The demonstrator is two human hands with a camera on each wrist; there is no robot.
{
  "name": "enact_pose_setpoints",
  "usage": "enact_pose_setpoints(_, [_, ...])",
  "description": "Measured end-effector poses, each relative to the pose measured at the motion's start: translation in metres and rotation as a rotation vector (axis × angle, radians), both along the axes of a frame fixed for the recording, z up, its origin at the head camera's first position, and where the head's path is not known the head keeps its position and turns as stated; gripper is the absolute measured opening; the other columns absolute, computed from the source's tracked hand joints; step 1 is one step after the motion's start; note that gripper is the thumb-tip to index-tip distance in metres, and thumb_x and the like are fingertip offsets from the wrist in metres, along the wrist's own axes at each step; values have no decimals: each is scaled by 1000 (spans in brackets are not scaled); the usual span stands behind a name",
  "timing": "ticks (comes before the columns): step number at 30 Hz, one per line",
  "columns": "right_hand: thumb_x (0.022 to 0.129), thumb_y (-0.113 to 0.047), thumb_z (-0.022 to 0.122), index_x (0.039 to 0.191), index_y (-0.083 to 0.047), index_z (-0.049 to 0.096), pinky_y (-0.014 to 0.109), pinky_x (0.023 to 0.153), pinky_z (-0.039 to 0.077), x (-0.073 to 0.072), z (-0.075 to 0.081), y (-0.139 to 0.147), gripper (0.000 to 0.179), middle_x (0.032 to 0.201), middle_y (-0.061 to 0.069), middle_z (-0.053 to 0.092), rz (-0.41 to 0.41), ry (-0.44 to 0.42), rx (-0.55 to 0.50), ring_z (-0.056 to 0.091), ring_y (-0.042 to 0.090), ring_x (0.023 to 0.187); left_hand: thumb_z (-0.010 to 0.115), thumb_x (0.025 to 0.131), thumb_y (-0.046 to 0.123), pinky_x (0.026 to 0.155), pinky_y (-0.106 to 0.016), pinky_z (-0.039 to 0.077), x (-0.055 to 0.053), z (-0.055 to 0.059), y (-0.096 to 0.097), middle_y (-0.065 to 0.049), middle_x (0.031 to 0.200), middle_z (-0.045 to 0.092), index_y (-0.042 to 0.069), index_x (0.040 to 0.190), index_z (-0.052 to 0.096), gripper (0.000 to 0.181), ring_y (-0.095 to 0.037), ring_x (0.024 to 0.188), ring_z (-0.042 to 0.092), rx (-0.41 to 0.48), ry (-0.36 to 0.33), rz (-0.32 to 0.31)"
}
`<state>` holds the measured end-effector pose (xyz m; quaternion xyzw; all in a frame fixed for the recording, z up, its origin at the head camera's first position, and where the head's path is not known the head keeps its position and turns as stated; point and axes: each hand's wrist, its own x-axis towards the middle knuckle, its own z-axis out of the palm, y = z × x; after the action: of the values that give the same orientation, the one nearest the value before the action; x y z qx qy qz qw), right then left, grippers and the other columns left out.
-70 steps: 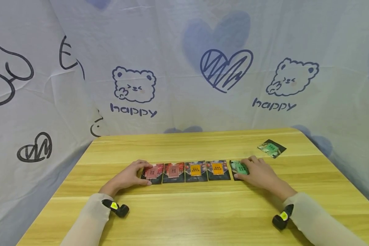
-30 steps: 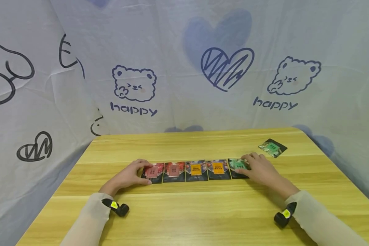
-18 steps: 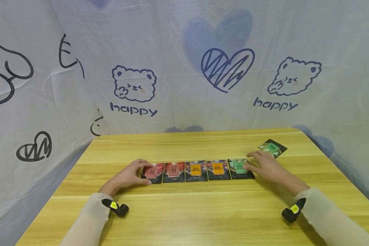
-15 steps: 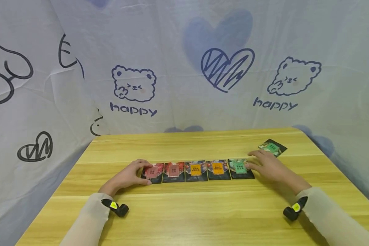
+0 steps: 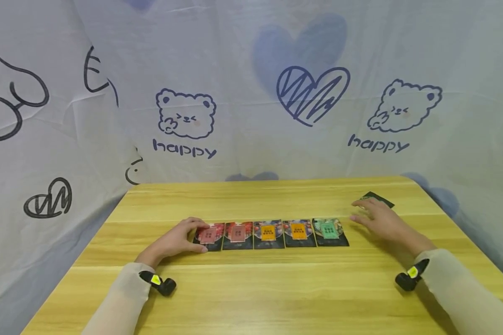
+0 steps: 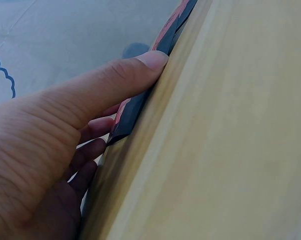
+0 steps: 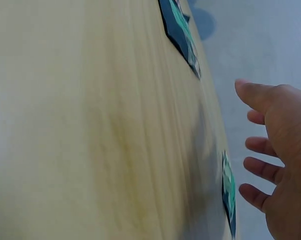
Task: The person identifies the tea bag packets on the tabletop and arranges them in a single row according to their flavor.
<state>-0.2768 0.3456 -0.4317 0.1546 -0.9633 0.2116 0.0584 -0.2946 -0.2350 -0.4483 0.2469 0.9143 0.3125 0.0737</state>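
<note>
A row of flat, glossy packets lies side by side on the table. From the left come two red-labelled packets, the outermost red packet point(image 5: 209, 236) and its neighbour point(image 5: 238, 234), then two orange-labelled packets point(image 5: 268, 235), then a green-labelled packet point(image 5: 330, 232). My left hand point(image 5: 173, 239) holds the outermost red packet at its edges, the thumb point(image 6: 153, 61) on the near edge and the fingers behind. Right of the row, my right hand point(image 5: 387, 225) hovers with fingers spread and nothing in it. Behind it lies another green packet point(image 5: 381, 199), set askew and partly hidden by the fingers.
The wooden table point(image 5: 251, 288) reaches back to a pale cloth point(image 5: 243, 93) printed with bears and hearts. Its far edge passes just behind the askew green packet. Each wrist carries a small black camera point(image 5: 165, 286) on a strap.
My right hand slid the green packet left against the row, let it go, then lifted off and moved right towards the other green packet. The left hand has stayed in place.
</note>
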Motion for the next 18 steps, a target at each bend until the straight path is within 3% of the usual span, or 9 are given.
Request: enact_pose_setpoints(18, [101, -38, 55, 135, 2, 52, 67, 102, 29, -35, -7, 30, 52, 136, 30, 47, -17, -32, -29, 39, 52, 125, 82, 76, 47, 108, -62, 27, 2, 5, 0, -16, 147, 39, 18, 135, 58, 71, -41, 136, 32, -4, -11, -5])
